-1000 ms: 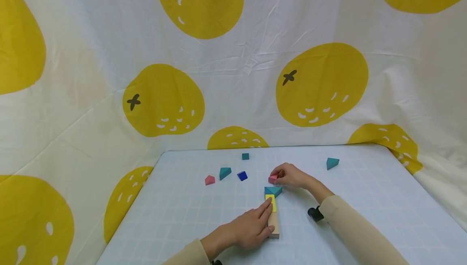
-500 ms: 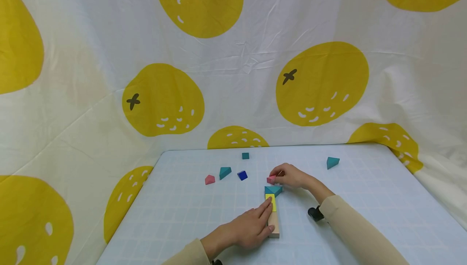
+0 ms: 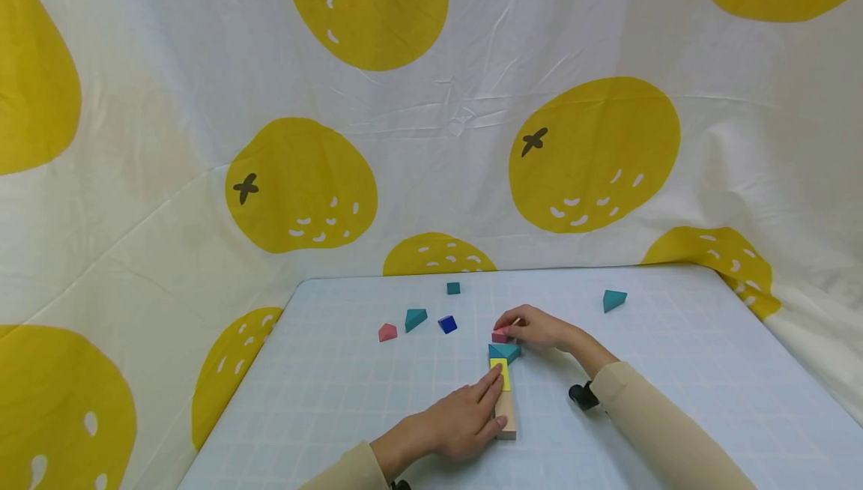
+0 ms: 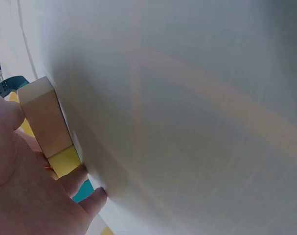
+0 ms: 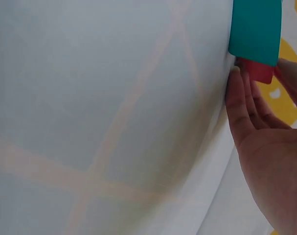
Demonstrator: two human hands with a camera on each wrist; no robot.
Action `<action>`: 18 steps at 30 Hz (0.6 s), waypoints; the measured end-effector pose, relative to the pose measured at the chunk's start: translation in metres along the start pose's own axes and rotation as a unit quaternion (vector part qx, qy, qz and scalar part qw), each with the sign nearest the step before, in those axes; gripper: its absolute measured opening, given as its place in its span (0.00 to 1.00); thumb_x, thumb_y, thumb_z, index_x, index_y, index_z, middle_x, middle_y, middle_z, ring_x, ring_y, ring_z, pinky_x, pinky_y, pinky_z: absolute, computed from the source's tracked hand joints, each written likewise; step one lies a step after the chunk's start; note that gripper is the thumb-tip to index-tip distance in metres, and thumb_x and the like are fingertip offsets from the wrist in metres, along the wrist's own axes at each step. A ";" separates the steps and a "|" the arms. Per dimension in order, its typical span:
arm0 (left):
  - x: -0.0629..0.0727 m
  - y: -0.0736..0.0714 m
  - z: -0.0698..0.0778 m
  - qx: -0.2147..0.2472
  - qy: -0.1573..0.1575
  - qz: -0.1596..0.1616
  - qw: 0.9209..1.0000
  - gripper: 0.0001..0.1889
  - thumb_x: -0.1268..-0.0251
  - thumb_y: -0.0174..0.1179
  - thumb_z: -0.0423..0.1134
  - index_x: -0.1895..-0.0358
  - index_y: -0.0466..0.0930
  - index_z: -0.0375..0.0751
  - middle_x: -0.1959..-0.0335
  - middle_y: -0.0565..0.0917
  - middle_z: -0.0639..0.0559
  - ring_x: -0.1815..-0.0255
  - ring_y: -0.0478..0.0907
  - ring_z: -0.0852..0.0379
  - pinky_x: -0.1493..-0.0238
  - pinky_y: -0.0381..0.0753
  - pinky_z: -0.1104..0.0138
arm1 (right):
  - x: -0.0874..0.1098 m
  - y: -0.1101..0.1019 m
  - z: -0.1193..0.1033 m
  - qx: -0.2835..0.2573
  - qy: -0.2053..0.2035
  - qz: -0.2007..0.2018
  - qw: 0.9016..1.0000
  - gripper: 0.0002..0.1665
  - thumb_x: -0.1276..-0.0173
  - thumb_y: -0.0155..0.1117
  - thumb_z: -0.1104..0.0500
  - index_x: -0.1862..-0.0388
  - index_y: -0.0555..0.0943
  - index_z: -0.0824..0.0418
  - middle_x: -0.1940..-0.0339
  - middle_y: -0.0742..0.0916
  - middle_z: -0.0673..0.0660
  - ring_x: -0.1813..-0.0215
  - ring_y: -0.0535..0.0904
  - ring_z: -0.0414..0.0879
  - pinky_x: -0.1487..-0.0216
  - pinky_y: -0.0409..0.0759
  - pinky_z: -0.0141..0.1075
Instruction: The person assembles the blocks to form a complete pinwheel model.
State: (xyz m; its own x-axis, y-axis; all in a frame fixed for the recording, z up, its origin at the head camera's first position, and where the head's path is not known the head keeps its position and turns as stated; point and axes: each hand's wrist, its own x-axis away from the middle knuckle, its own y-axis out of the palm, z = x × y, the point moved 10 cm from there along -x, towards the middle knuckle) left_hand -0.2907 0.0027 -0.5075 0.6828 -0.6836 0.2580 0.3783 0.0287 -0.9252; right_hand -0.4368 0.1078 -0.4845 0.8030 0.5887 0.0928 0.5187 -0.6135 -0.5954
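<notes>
A short row of toy blocks lies on the table. Nearest is a plain wooden block (image 3: 506, 411), then a yellow block (image 3: 506, 380), then teal triangular blocks (image 3: 510, 354). My left hand (image 3: 464, 421) lies along the row, fingers extended on the yellow block and thumb at the wooden one; the left wrist view shows fingertips (image 4: 100, 195) down by the table surface. Just past the teal pieces, my right hand (image 3: 538, 327) pinches a small red block (image 3: 499, 336) between thumb and fingers. In the right wrist view, a teal block (image 5: 256, 32) partly covers that red block.
To the left of the row lie a red five-sided block (image 3: 387, 333), a teal triangular block (image 3: 415, 320) and a blue block (image 3: 448, 324). Farther back sits a small teal block (image 3: 454, 288). Another teal block (image 3: 614, 300) lies far right. A patterned cloth hangs behind.
My right hand has shifted the red block slightly left and toward the teal pieces, and it now sits lower behind them. My left hand has stayed in place.
</notes>
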 end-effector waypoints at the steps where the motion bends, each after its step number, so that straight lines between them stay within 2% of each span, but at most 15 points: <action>1: 0.000 0.000 0.000 0.001 0.000 0.000 1.000 0.39 0.19 0.34 0.65 0.16 0.47 0.46 0.14 0.41 0.57 0.17 0.50 0.60 0.24 0.63 0.58 | 0.000 0.000 0.000 0.000 0.001 0.002 1.000 0.15 0.21 0.56 0.61 0.41 0.84 0.62 0.50 0.87 0.55 0.51 0.79 0.49 0.46 0.82 0.43; 6: 0.000 -0.001 0.000 0.004 0.000 0.000 1.000 0.39 0.19 0.34 0.65 0.16 0.47 0.46 0.14 0.41 0.57 0.17 0.50 0.60 0.24 0.63 0.58 | 0.001 -0.003 0.003 0.012 0.013 0.022 1.000 0.18 0.22 0.59 0.61 0.38 0.80 0.65 0.51 0.85 0.56 0.54 0.80 0.49 0.47 0.84 0.42; 13: 0.000 -0.001 0.000 0.005 0.002 0.000 1.000 0.39 0.19 0.34 0.65 0.16 0.47 0.46 0.14 0.41 0.57 0.17 0.49 0.60 0.24 0.63 0.58 | -0.002 -0.006 0.007 0.030 0.025 0.038 0.999 0.14 0.22 0.59 0.58 0.45 0.82 0.63 0.61 0.84 0.54 0.60 0.78 0.47 0.56 0.81 0.37; 18: -0.001 0.000 0.000 0.004 0.002 0.000 1.000 0.39 0.19 0.34 0.65 0.16 0.47 0.46 0.14 0.41 0.57 0.17 0.49 0.60 0.24 0.63 0.58 | -0.002 -0.005 0.010 0.030 0.039 0.039 0.998 0.12 0.22 0.59 0.58 0.46 0.84 0.61 0.61 0.84 0.53 0.58 0.77 0.47 0.55 0.81 0.38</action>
State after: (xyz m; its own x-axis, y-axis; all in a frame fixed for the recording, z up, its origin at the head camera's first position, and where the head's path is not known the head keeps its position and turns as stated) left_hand -0.2916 0.0030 -0.5074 0.6797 -0.6868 0.2577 0.3842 0.0341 -0.9226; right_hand -0.4438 0.1148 -0.4894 0.8623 0.4955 0.1048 0.4365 -0.6222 -0.6499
